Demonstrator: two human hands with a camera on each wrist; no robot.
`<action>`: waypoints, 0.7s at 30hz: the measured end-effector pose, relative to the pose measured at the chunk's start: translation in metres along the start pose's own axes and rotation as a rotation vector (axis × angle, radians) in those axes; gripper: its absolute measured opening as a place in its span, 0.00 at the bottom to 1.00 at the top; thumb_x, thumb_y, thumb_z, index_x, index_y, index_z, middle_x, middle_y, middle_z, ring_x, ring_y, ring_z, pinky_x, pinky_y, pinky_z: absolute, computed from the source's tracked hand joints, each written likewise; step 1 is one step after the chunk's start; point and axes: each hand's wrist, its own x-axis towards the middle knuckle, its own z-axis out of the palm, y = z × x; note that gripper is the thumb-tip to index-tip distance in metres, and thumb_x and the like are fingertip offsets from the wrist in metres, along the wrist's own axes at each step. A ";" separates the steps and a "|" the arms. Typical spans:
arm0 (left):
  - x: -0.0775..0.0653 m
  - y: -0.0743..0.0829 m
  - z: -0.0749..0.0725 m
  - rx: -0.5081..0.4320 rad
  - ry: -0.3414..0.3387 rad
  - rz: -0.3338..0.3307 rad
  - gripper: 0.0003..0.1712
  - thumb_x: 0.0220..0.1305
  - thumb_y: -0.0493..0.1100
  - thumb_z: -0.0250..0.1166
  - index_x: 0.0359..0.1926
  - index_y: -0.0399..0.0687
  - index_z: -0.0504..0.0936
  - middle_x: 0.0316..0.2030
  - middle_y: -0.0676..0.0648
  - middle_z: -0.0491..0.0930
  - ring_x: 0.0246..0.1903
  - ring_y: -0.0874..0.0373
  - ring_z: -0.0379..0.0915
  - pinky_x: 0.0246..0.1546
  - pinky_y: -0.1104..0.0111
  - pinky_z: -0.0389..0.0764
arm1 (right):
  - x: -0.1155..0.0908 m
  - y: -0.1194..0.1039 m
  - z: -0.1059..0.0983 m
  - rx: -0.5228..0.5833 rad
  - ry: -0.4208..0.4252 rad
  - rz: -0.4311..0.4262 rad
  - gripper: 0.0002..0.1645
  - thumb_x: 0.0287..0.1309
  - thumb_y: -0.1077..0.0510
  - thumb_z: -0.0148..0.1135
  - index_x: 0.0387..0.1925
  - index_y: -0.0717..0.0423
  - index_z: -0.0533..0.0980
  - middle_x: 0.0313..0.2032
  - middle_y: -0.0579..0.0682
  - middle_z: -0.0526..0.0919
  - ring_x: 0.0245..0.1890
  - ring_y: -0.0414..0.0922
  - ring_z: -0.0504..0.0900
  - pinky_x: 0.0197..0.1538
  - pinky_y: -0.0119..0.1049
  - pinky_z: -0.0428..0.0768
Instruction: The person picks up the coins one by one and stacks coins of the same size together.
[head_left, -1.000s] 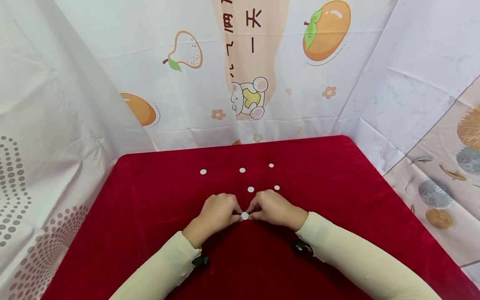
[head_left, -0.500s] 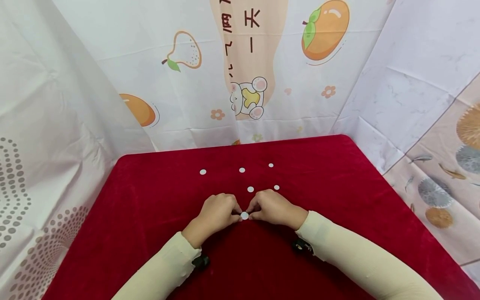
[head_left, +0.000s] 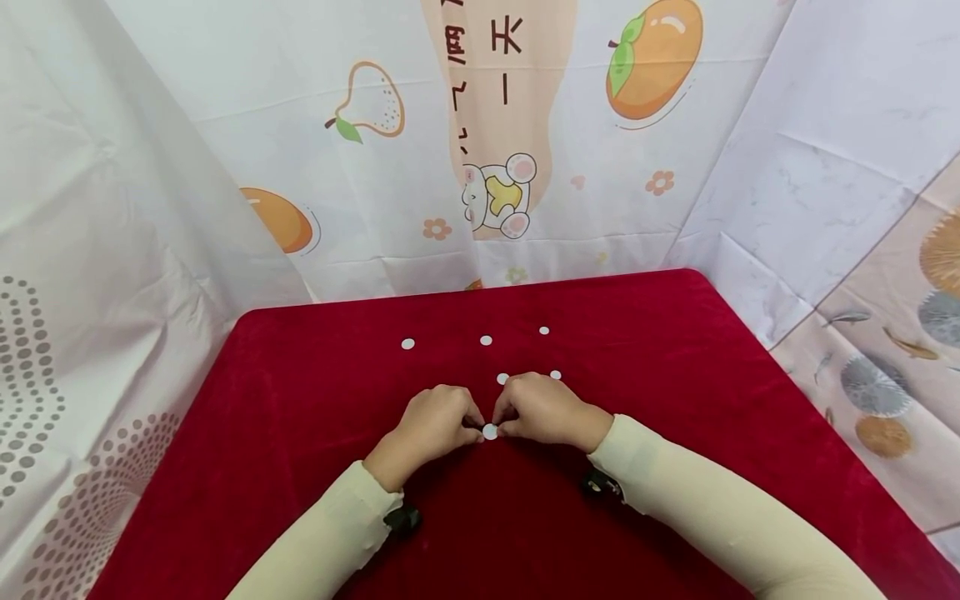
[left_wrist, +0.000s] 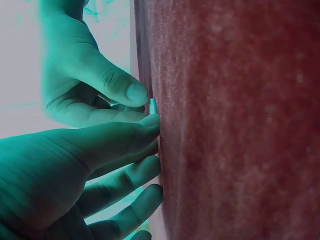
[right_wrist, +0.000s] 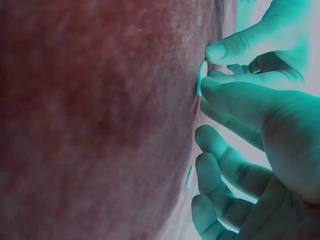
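Note:
A small white disc (head_left: pixel 490 432) lies between my two hands on the red cloth. My left hand (head_left: pixel 437 422) pinches its left edge with thumb and forefinger. From the opposite side, my right hand (head_left: pixel 542 408) pinches the right edge. The left wrist view shows the disc (left_wrist: pixel 153 106) nearly edge-on, with the left thumb (left_wrist: pixel 149 121) against it. In the right wrist view the disc (right_wrist: pixel 202 77) stands out beside the right thumb (right_wrist: pixel 209 86), and the other right fingers are loosely bent. Fingertips hide parts of its rim.
Several more white discs lie farther back on the red-covered table (head_left: pixel 300 417), such as one at the far left (head_left: pixel 408 343). Another disc (head_left: pixel 502 379) is partly covered by the right hand. Printed curtains (head_left: pixel 375 208) hang behind and at both sides.
My right hand has risen slightly and shifted a little left, so its knuckles now overlap a disc behind. The left hand and the disc between the hands look nearly still.

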 end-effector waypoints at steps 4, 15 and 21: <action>0.000 -0.001 -0.003 0.006 -0.001 -0.002 0.06 0.53 0.48 0.82 0.34 0.63 0.94 0.34 0.63 0.89 0.32 0.67 0.81 0.31 0.68 0.80 | 0.003 -0.002 -0.001 -0.035 0.013 -0.010 0.04 0.55 0.55 0.78 0.33 0.40 0.91 0.31 0.34 0.86 0.37 0.36 0.81 0.44 0.33 0.80; 0.000 -0.011 -0.013 -0.032 0.027 -0.064 0.06 0.55 0.48 0.81 0.36 0.63 0.95 0.33 0.62 0.89 0.28 0.67 0.77 0.29 0.67 0.78 | 0.015 -0.006 -0.004 -0.056 0.020 0.007 0.05 0.56 0.57 0.76 0.34 0.40 0.90 0.34 0.37 0.85 0.38 0.36 0.80 0.43 0.33 0.81; 0.003 -0.019 -0.019 -0.057 0.050 -0.148 0.07 0.56 0.48 0.80 0.38 0.62 0.94 0.37 0.60 0.89 0.33 0.64 0.79 0.33 0.65 0.81 | 0.026 -0.008 -0.006 -0.072 0.041 0.047 0.03 0.57 0.54 0.76 0.33 0.39 0.90 0.35 0.36 0.85 0.38 0.36 0.81 0.39 0.34 0.81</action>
